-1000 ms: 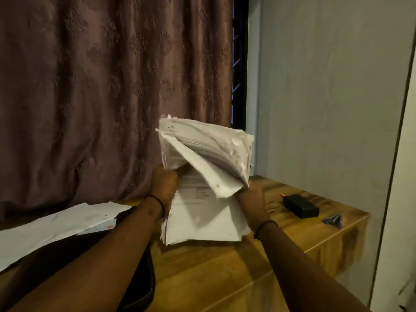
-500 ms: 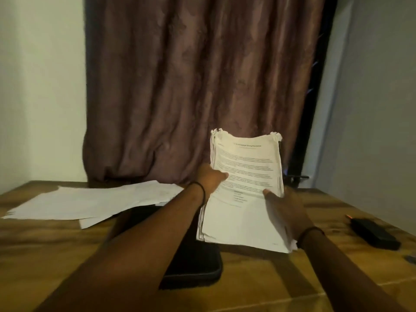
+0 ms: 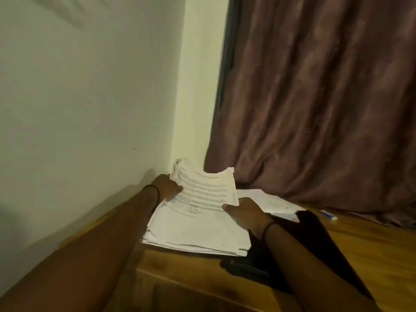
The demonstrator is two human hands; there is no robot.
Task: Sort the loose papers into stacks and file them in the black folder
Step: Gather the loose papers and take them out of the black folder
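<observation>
Both hands have a grip on the paper stack [image 3: 198, 224], the left hand [image 3: 166, 188] curled round its left edge and the right hand [image 3: 245, 212] pinching the right edge. It lies at the bench's [image 3: 371, 255] left edge, its long axis pointing away from the person. The black folder [image 3: 315, 233] sits just right, nearer the right hand.

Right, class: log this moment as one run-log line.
step: sorting | left hand: grips stack | right hand: grips stack | folder: on table
</observation>
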